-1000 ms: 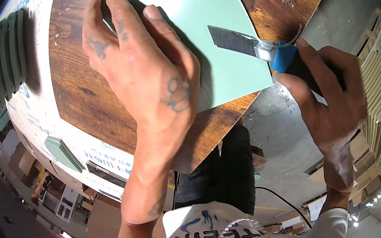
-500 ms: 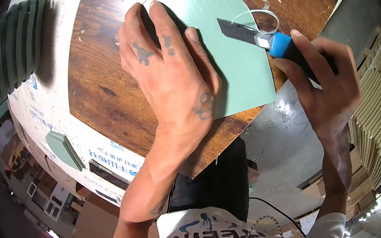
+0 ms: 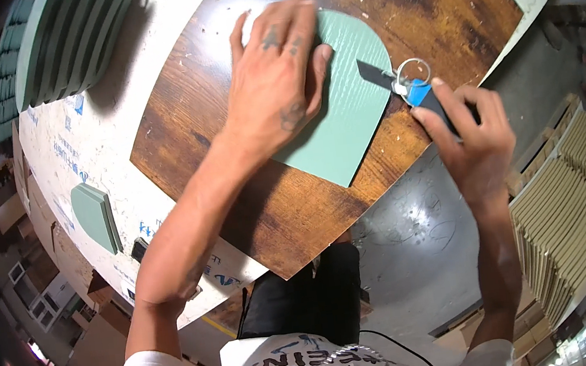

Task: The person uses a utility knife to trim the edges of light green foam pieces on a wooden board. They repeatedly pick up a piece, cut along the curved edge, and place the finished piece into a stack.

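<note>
A light green panel (image 3: 334, 134) with a rounded far end and a pointed near corner lies on a brown wood-grain board. My left hand (image 3: 268, 87) rests over its left side, fingers stretched out toward the far edge and the thumb apart on the panel; the fingertips are slightly blurred. In my right hand (image 3: 476, 138) is a utility knife (image 3: 419, 93) with a blue and black handle, held at the panel's right edge. Its dark blade (image 3: 373, 73) points left over the panel. A thin pale strip (image 3: 413, 61) curls in a loop beside the knife.
The wood-grain board (image 3: 263, 238) lies on a white printed tabletop (image 3: 113, 150). Stacks of dark green curved pieces (image 3: 75, 45) stand at the far left, with a smaller green stack (image 3: 95, 218) nearer. Beyond the board's right side, many tan panels (image 3: 571, 185) stand near the floor.
The green panel has turned, its corner now pointing toward me. My left hand has shifted over its left side, fingers closer together. My right hand and the knife have moved slightly left and nearer.
</note>
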Motion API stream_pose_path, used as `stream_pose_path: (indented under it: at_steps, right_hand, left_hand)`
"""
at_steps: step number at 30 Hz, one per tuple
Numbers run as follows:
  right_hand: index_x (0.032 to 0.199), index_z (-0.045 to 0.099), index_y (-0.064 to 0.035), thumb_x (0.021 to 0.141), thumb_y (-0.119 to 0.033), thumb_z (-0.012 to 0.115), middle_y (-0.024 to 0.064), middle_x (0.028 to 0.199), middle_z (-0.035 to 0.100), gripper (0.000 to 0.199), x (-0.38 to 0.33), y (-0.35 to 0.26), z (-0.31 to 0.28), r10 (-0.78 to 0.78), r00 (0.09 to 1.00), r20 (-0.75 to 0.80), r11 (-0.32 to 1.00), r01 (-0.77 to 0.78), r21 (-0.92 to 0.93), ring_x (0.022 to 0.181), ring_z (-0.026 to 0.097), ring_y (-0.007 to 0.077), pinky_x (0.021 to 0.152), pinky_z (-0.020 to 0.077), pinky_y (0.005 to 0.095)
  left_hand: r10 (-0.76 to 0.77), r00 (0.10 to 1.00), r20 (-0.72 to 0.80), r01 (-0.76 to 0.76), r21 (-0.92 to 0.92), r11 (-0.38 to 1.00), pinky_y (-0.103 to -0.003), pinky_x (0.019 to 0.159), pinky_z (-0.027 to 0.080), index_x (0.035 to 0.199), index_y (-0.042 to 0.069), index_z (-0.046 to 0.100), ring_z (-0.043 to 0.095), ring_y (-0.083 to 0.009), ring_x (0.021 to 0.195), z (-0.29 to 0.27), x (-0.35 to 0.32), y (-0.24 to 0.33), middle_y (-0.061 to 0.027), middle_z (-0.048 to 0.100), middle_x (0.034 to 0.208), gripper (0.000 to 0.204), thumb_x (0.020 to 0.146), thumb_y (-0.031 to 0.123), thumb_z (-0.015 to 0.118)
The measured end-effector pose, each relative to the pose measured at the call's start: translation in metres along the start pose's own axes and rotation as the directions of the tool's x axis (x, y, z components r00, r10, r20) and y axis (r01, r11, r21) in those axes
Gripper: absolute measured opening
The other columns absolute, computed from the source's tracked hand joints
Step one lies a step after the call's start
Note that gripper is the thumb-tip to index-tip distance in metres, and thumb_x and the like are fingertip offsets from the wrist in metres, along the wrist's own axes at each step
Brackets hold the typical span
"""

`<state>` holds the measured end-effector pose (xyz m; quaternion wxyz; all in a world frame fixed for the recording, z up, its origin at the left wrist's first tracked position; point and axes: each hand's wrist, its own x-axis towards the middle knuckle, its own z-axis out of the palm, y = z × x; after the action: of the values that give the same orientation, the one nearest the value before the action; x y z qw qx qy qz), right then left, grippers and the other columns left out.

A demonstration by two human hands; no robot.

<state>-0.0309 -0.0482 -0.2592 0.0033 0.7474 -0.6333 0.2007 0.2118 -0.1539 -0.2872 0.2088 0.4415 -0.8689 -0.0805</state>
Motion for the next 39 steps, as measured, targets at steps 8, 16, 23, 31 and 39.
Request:
stream_pose_path:
  at_steps: [8,16,23,31,39]
  right_hand:
    - [0.117,0.070,-0.0137,0.086,-0.037,0.079,0.0060,0.093,0.058,0.040,-0.007,-0.009,0.005,0.027,0.999,-0.027,1.000,-0.028,-0.007,0.080,0.057,0.0234,0.059,0.0494,0.0353]
    - [0.119,0.070,-0.0158,0.082,-0.033,0.083,0.0040,0.092,0.058,0.043,0.009,0.009,0.021,-0.057,0.989,-0.139,0.997,0.064,0.044,0.077,0.057,0.0229,0.058,0.0486,0.0348]
    - [0.099,0.078,-0.0090,0.072,-0.030,0.087,0.0046,0.083,0.062,0.035,0.067,0.027,0.024,-0.177,0.977,-0.121,0.980,0.186,0.067,0.073,0.060,0.0207,0.058,0.0494,0.0327]
    - [0.113,0.074,-0.0107,0.076,-0.026,0.087,0.0061,0.090,0.063,0.041,0.026,0.025,0.009,-0.103,0.991,-0.083,0.991,0.109,0.076,0.077,0.061,0.0218,0.059,0.0523,0.0325]
    - [0.116,0.072,-0.0118,0.078,-0.020,0.087,0.0059,0.091,0.061,0.041,0.013,0.013,0.010,0.006,0.997,-0.074,0.997,0.000,0.081,0.079,0.058,0.0238,0.065,0.0507,0.0344]
  left_hand:
    - [-0.271,0.948,-0.165,0.286,0.076,0.955,-0.055,0.096,0.046,0.140,-0.007,0.046,0.048,-0.0401,0.115,0.011,-0.019,0.030,-0.0292,0.052,0.125,0.047,0.102,0.021,0.054]
    - [-0.270,0.952,-0.146,0.278,0.038,0.960,-0.054,0.096,0.044,0.139,-0.003,0.047,0.047,-0.0389,0.119,0.009,-0.017,0.034,-0.0251,0.049,0.130,0.046,0.098,0.014,0.059]
    - [-0.219,0.961,-0.167,0.226,0.023,0.974,-0.057,0.095,0.040,0.134,-0.012,0.043,0.046,-0.0439,0.116,0.011,-0.015,0.032,-0.0306,0.045,0.127,0.051,0.090,0.005,0.061]
    - [0.187,0.982,0.012,-0.182,-0.165,0.969,-0.057,0.108,0.034,0.140,0.001,0.047,0.052,-0.0382,0.120,-0.007,0.039,-0.035,-0.0217,0.056,0.126,0.051,0.095,0.021,0.060]
    - [-0.461,0.883,-0.090,0.469,0.216,0.856,-0.078,0.107,0.024,0.136,0.013,0.058,0.035,-0.0457,0.138,0.009,0.007,0.020,-0.0292,0.045,0.138,0.041,0.104,0.035,0.046]
